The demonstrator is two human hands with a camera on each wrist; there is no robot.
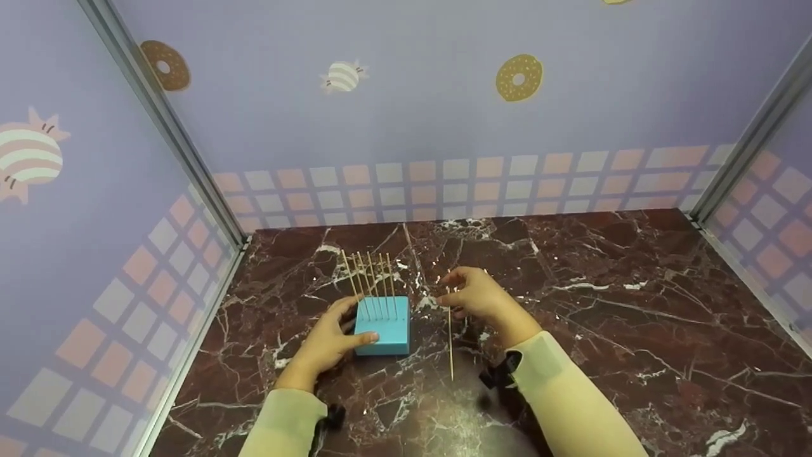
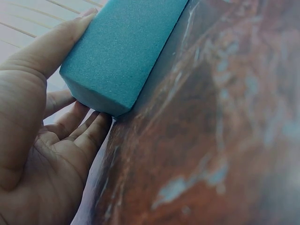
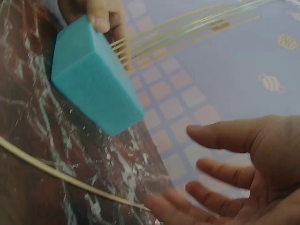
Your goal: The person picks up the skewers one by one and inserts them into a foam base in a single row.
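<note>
A light blue foam block [image 1: 386, 336] sits on the tabletop, with several thin wooden skewers [image 1: 374, 285] standing in a row in its top. My left hand [image 1: 330, 336] holds the block at its left side, thumb on the top face and fingers around the far side. One more skewer [image 1: 451, 349] lies on the table to the right of the block. Over its far end is my right hand [image 1: 476, 295]. In the right wrist view that hand's thumb and fingers are spread apart, with nothing between them, and a fingertip overlaps the skewer's end; contact cannot be made out.
The dark red marbled tabletop [image 1: 602, 317] has white veins. Purple printed panels [image 1: 431, 114] enclose it at the back and both sides, joined by metal corner posts [image 1: 165, 120]. Dark devices [image 1: 501, 370] are strapped at both wrists.
</note>
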